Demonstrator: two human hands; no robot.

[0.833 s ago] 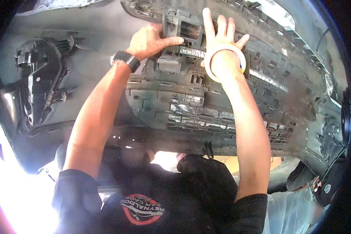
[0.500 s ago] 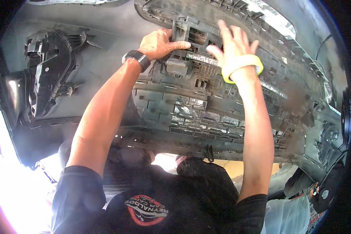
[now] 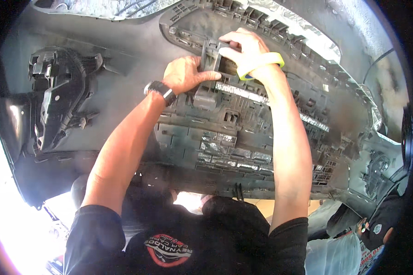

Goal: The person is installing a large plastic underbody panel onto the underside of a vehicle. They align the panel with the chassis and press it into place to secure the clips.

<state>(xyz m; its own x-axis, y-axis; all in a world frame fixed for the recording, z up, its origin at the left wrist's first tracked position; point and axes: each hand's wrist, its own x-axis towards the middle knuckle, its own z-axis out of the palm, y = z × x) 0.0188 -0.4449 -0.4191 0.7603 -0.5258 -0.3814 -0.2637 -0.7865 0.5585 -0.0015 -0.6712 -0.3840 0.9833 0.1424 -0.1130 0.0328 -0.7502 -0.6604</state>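
Note:
A large dark plastic bumper cover (image 3: 128, 50) lies with its inner side toward me, its grille section (image 3: 254, 114) full of slots and clips. On the grille's upper part sits a boxy black plastic bracket (image 3: 209, 58). My left hand (image 3: 182, 73), with a black watch on the wrist, is closed on the bracket's left side; its thumb stretches across the lower edge while the fingertips are hidden behind. With thumb and fingers, my right hand (image 3: 248, 48) grips the bracket's top end. A yellow band circles that wrist.
A black ribbed bracket (image 3: 55, 96) is fixed to the cover's left part, and a smaller one (image 3: 376, 172) to its right. Silvery strips (image 3: 241, 91) show through the grille. Another person's dark sleeve (image 3: 381, 224) and clear plastic sheeting (image 3: 332, 254) are at lower right.
My right hand has moved left from above the grille, where its fingers were spread, onto the bracket's top end. My left hand stays on the bracket. The view has shifted slightly.

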